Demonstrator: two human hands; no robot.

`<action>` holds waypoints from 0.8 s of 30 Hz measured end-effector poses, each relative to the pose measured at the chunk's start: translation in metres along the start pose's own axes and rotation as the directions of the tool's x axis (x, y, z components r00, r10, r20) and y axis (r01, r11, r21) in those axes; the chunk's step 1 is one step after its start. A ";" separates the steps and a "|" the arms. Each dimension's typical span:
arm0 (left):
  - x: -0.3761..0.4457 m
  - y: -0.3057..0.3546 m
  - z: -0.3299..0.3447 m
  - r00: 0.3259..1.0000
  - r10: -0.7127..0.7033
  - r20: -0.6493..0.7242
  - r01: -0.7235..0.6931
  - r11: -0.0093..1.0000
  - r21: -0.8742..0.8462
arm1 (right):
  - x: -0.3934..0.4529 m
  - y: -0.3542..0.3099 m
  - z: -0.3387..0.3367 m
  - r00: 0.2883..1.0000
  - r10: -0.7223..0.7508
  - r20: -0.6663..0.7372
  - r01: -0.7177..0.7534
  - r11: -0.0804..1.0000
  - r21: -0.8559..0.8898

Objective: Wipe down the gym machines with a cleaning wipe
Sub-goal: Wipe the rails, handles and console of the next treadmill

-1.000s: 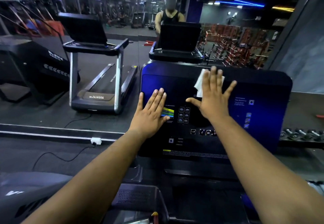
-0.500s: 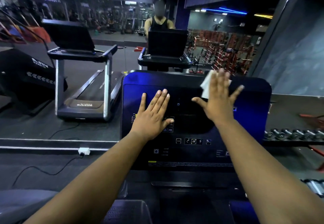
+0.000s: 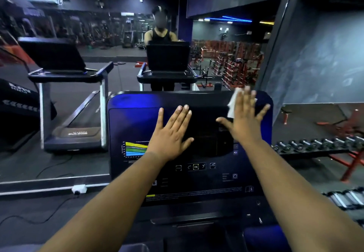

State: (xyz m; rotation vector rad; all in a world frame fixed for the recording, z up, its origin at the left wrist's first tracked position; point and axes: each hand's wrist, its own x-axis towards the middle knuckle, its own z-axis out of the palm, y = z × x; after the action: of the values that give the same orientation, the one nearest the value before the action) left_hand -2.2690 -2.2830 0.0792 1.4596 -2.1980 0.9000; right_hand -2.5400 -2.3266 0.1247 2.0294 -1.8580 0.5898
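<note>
Only the head view here, so that's what we go by. We're standing at a treadmill console, a big dark glossy panel with blue light glaring off its top corners. Our left hand lies flat on the middle of the panel, fingers straight and close together, thumb out to the side. Our right hand is pressed flat near the upper right corner, fingers straight and spread apart, with the white cleaning wipe pinned under the palm and fingers. Its left edge and top corner poke out past the hand at the console's top edge. That hand is a bit blurred, so we can't tell how much of the wipe is under it.

On the panel there's a coloured chart at lower left, and a row of buttons with an OK key below our hands.

Ahead is a mirror wall showing a person behind a treadmill. Another treadmill shows to the left, and a dumbbell rack sits on the right. A white power socket with a cable sits on the dark floor.
</note>
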 end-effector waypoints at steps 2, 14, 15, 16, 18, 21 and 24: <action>0.002 0.004 0.001 1.000 -0.006 -0.003 0.006 1.000 -0.003 | -0.001 0.006 -0.002 0.988 0.150 0.037 -0.152 0.986 0.075; 0.003 0.007 0.006 0.999 -0.008 -0.038 0.008 1.000 0.013 | -0.010 0.017 0.012 0.976 -0.216 0.037 0.219 0.970 -0.109; 0.003 0.007 0.006 0.999 -0.010 -0.033 0.010 1.000 0.017 | -0.005 0.031 0.008 0.996 -0.087 0.024 0.088 0.994 -0.057; 0.003 0.007 0.005 0.999 -0.011 -0.030 0.012 1.000 0.018 | -0.002 0.039 0.004 0.999 0.038 0.028 -0.038 0.999 0.004; 0.003 0.007 0.004 1.000 -0.015 -0.028 0.015 1.000 0.017 | -0.003 0.035 0.001 0.984 0.169 0.053 -0.172 0.983 0.070; 0.003 0.007 0.006 0.999 -0.022 -0.046 0.022 1.000 0.013 | -0.024 -0.012 0.015 0.996 0.032 0.079 -0.038 0.996 0.079; 0.002 0.008 0.007 0.997 -0.020 -0.075 0.020 1.000 -0.001 | -0.061 -0.050 0.043 0.961 -0.266 0.076 0.269 0.963 -0.028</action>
State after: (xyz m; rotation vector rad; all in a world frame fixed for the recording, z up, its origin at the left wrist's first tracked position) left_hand -2.2767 -2.2869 0.0732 1.4226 -2.1258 0.9327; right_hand -2.4903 -2.2906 0.0586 2.2525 -1.5787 0.4090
